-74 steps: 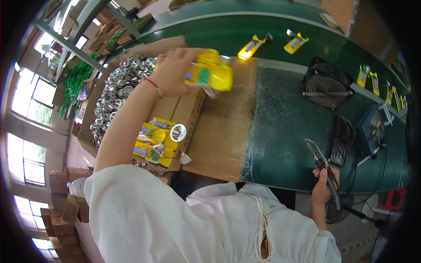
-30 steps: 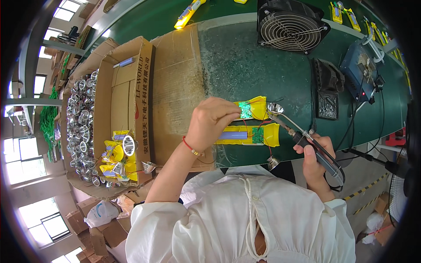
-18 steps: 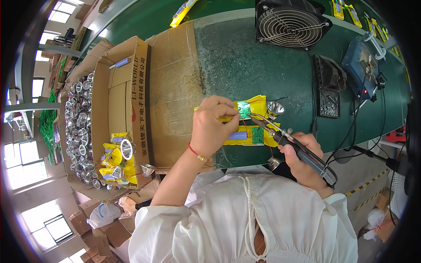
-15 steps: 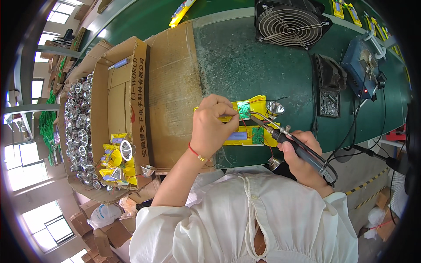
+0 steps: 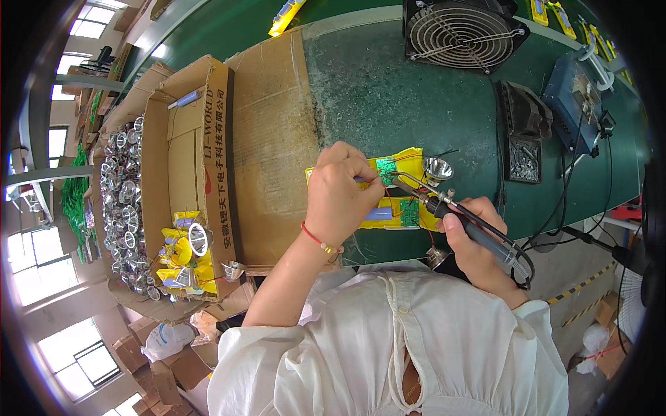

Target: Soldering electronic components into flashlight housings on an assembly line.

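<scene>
My right hand grips a soldering iron with a thin curved metal feed tube fixed along it. The iron's tip is at the green circuit board of the far yellow flashlight housing. My left hand is closed in a pinch beside that board, at a thin red wire by the fingertips; the pinch point is partly hidden. A silver reflector cup lies at the housing's right end. Nearer me lies a second yellow housing with a blue battery and a green board; another reflector hangs by a wire at the table edge.
A cardboard box at left holds yellow housings and a blue battery, beside many reflectors. Cardboard covers part of the green table. A black fan stands at the back; a blue soldering station and black tray are right.
Both hands stay at the far board with the same holds. The view has shifted slightly, and the iron and left fingertips have moved only a little.
</scene>
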`<state>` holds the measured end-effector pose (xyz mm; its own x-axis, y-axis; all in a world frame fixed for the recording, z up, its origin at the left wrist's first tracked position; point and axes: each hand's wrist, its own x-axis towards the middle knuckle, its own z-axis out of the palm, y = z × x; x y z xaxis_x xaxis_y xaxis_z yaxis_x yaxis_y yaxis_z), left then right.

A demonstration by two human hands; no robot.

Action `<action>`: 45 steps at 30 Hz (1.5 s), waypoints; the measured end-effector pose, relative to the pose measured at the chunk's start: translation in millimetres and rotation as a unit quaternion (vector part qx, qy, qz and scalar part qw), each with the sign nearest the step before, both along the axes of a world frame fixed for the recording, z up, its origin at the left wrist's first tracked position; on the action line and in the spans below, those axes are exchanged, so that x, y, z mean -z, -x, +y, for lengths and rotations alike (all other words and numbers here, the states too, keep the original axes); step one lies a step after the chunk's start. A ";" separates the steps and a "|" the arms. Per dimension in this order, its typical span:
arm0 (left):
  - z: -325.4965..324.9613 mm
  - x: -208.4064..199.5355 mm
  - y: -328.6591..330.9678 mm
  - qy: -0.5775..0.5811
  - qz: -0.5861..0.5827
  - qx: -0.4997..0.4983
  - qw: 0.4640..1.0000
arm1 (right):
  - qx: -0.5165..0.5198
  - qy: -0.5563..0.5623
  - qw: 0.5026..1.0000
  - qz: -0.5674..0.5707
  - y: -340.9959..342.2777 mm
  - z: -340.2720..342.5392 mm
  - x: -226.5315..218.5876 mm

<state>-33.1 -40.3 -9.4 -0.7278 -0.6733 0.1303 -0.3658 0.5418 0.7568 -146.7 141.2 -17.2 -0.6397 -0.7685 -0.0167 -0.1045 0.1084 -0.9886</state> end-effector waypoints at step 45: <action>-7.7 -15.8 -91.8 0.197 -0.057 0.048 0.978 | 0.021 0.072 0.997 -0.003 -4.9 38.0 -3.0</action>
<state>58.7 -48.0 6.4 -0.8097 -0.5160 0.2794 -0.3695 0.8183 0.4403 -141.7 179.2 -14.2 -0.6719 -0.7353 0.0884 -0.0965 -0.0314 -0.9948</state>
